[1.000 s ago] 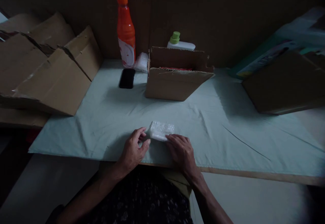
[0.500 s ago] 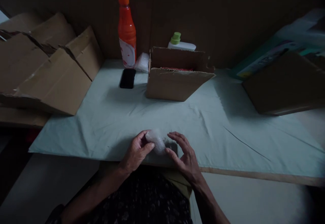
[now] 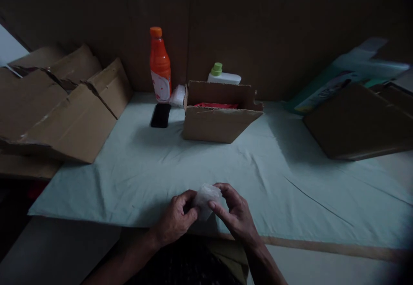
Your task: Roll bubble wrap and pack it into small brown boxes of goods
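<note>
A small whitish, translucent bundle that looks like bubble wrap (image 3: 206,199) is held between both hands, just above the front edge of the cloth-covered table. My left hand (image 3: 179,216) pinches its left side between thumb and fingers. On the other side, my right hand (image 3: 234,212) has its thumb on the near face and its fingers behind the bundle. Whether anything is wrapped inside cannot be made out. Beyond the hands stands an open cardboard box (image 3: 208,124) with something red in it.
A black phone (image 3: 160,116) lies before an orange bottle (image 3: 160,67) and another clear plastic bundle (image 3: 178,96). A white bottle with a green cap (image 3: 223,77) stands behind the box. Cardboard boxes (image 3: 77,121) fill the left; another box (image 3: 358,123) and a teal container (image 3: 335,78) are at right.
My right hand has closed in on the bundle, which now sits upright between both hands. The whole scene has shifted lower in view as the head tilted up.
</note>
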Demonstrator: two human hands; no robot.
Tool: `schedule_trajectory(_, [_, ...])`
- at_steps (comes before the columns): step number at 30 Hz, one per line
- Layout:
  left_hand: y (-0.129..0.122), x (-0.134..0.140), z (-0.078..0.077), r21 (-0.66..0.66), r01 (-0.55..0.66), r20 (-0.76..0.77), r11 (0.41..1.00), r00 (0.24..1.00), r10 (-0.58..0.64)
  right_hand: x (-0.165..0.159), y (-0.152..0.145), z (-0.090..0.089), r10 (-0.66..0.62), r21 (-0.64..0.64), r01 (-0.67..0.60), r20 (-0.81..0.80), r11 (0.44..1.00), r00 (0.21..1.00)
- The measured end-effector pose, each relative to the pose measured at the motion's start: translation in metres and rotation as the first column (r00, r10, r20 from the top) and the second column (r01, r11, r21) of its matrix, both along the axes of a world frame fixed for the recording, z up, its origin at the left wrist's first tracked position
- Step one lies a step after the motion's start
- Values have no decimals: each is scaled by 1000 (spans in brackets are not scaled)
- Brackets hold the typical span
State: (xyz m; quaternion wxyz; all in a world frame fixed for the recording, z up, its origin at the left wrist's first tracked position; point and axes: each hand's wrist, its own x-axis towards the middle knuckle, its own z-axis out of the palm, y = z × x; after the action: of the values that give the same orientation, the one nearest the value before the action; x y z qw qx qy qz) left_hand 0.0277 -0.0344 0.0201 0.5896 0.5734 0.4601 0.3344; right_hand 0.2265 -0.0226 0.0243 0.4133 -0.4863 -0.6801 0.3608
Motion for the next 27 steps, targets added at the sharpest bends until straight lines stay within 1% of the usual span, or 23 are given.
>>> schedule_trajectory(2, [3,-1,-2,38,16,-134,999,991,-10,8,2,6,40,-22,-39,35,999,999])
schedule_trajectory(3, [5,-3,-3,64,49,-196,997,980,-35,12,3,9,62,-39,-60,52,997,997])
schedule_trajectory(5, [14,-6,-1,120,160,-288,980,950,-120,18,6,14,99,-82,-92,83,992,992])
schedule_trajectory(6, [21,-8,2,165,210,-323,964,935,-148,20,7,16,101,-95,-92,92,991,991])
schedule_trajectory(7, [30,-10,9,241,240,-358,940,923,-143,23,9,17,88,-97,-79,95,992,992])
schedule_trajectory(8, [41,-11,17,347,246,-396,905,913,-96,26,10,18,61,-91,-53,95,994,994])
schedule_trajectory(9, [53,-11,28,473,234,-430,849,903,-8,29,11,19,30,-80,-23,91,997,995])
schedule_trajectory(10, [67,-10,41,608,211,-450,765,886,113,32,12,18,2,-69,4,86,998,996])
schedule_trajectory(11, [81,-8,55,724,202,-452,660,861,233,35,13,18,-21,-63,26,82,998,996])
schedule_trajectory(12, [97,-4,69,806,206,-446,554,828,340,37,14,17,-31,-65,37,80,997,996])
schedule_trajectory(13, [113,0,83,858,221,-435,464,793,426,40,15,16,-37,-70,43,83,997,996])
schedule_trajectory(14, [129,4,94,885,239,-427,400,760,490,42,15,15,-38,-74,45,87,996,995])
schedule_trajectory(15, [145,8,104,893,256,-430,370,728,534,43,14,15,-43,-75,50,91,996,995])
schedule_trajectory(16, [160,12,110,886,273,-451,374,696,559,44,14,14,-49,-71,56,95,996,994])
schedule_trajectory(17, [174,15,114,868,287,-486,405,663,570,46,13,14,-56,-65,63,99,996,994])
schedule_trajectory(18, [186,17,116,840,303,-530,450,632,566,47,12,14,-65,-60,72,101,996,993])
schedule_trajectory(19, [195,17,115,810,322,-574,490,609,547,49,11,13,-76,-54,82,101,995,992])
schedule_trajectory(20, [201,17,113,784,342,-607,518,599,523,53,10,14,-89,-50,94,100,994,991])
schedule_trajectory(21, [203,15,111,769,360,-624,529,602,498,57,9,14,-110,-45,114,97,992,989])
schedule_trajectory(22, [202,13,109,765,375,-627,524,617,475,64,8,14,-136,-40,140,91,989,986])
schedule_trajectory(24, [189,5,106,784,385,-602,486,662,447,80,6,17,-216,-28,218,63,976,974])
schedule_trajectory(25, [179,1,106,798,380,-584,468,681,442,90,4,20,-266,-24,267,38,963,963])
schedule_trajectory(27, [152,-9,107,815,369,-557,446,710,431,111,1,30,-386,-6,386,-37,922,922])
